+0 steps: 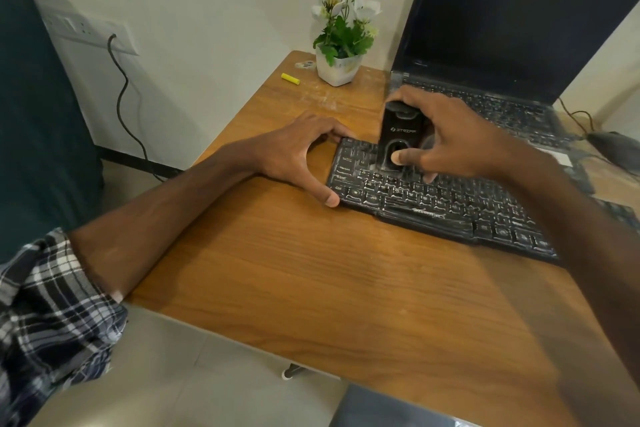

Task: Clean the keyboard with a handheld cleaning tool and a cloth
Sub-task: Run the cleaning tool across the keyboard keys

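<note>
A dusty black keyboard [440,204] lies at an angle on the wooden table [311,270]. My right hand [453,139] grips a black handheld cleaning tool [401,135] that stands upright on the keyboard's top-left keys, thumb pressed on its front. My left hand [301,156] pinches the keyboard's left end, fingers on the far corner and thumb on the near corner. No cloth is in view.
An open black laptop [502,45] sits at the back right, just behind the keyboard. A white pot of flowers [341,42], a yellow cylinder [290,78] and a small eraser-like piece [305,64] lie at the table's far corner. A cable [123,94] hangs from a wall socket on the left.
</note>
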The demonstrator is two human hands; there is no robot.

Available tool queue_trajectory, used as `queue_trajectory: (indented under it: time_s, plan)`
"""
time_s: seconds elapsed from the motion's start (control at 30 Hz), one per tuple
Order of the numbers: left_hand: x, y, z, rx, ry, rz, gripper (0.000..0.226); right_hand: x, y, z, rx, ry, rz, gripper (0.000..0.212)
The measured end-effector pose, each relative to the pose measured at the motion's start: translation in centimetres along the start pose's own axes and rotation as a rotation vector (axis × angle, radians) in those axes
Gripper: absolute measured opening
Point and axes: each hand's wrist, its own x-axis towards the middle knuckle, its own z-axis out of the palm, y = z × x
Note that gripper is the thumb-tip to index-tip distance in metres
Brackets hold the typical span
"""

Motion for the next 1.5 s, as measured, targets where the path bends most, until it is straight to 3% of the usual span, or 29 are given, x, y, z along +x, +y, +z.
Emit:
queue_trajectory:
  time_s: [0.37,0.53,1.0,1.3,1.5]
  plan:
    - [0.0,0.4,-0.1,0.003,-0.003,-0.009,0.120,-1.1,0.7,-2.3,-0.062,-0.071,0.053,0.053]
    - [0.1,0.0,0.0,0.005,0.007,-0.003,0.120,-0.9,0.2,-1.3,-0.007,0.065,-0.013,0.055]
    - [0.1,0.7,-0.4,0.048,-0.090,-0.087,0.133,-2.0,3.3,-1.2,0.139,0.089,-0.037,0.053]
    - [4.0,7.2,0.8,0.322,-0.185,0.014,0.139,-1.2,3.4,-1.5,0.157,0.057,-0.089,0.054]
    - [4.0,6.5,1.3,0.296,-0.165,0.019,0.139,-1.5,3.6,-0.7,0.047,0.043,-0.102,0.052]
